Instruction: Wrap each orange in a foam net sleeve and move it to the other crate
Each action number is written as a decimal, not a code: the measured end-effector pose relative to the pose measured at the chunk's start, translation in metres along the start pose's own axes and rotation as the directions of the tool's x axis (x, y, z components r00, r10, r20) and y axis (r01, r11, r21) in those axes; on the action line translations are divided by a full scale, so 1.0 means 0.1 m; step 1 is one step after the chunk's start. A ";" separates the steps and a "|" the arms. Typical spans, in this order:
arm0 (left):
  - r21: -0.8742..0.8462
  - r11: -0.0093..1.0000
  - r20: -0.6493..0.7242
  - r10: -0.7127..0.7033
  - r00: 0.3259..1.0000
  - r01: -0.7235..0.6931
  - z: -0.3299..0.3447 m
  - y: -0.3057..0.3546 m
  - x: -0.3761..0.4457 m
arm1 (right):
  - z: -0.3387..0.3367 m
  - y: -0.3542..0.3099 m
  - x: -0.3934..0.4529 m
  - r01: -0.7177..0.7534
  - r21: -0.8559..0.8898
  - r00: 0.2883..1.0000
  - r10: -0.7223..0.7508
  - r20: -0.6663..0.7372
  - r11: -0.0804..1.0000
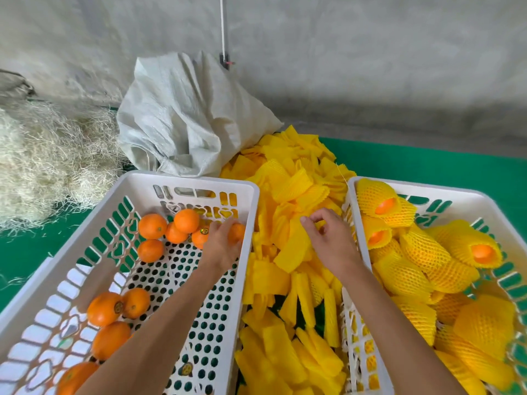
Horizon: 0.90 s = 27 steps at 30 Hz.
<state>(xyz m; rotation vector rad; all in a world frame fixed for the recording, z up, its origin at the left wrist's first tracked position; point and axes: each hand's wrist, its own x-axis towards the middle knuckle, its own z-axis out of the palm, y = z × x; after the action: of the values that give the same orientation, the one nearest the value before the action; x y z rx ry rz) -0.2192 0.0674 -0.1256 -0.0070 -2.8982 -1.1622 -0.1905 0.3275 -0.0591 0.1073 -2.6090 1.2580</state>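
My left hand (221, 242) reaches into the white left crate (245, 252) and grips a bare orange (237, 232) against its far right wall. Several more bare oranges (152, 226) lie at the far end and near the front left of that crate. My right hand (332, 238) hovers over the heap of flat yellow foam net sleeves (293, 252) between the crates, its thumb and fingers curled and pinching at a sleeve. The white right crate (352, 201) holds several oranges in yellow sleeves (422, 249).
A crumpled white woven sack (188, 115) lies behind the sleeve heap. A pile of pale straw-like fibre (42, 161) sits at the far left. Green matting (427, 166) covers the surface, and a grey wall stands behind.
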 end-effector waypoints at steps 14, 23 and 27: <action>-0.881 0.444 -0.099 0.165 0.981 -0.164 -0.35 1.49 -0.60 | -0.06 -0.20 -0.08 0.086 0.271 0.975 -0.025 -0.221 0.959; -0.865 0.498 -0.060 0.003 0.998 -0.054 -0.02 1.44 -0.59 | -0.15 -0.25 -0.09 0.141 0.304 0.944 -0.035 -0.329 0.942; -0.813 0.578 -0.099 -0.022 0.995 -0.068 0.02 1.48 -0.59 | -0.11 -0.28 -0.12 0.307 0.009 0.926 -0.297 -0.233 0.952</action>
<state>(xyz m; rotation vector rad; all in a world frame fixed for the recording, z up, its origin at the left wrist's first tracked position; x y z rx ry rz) -0.1585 0.1765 -0.0260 -0.0003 -1.9757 -2.2913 -0.1717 0.3176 -0.0342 0.3387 -2.2633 1.1450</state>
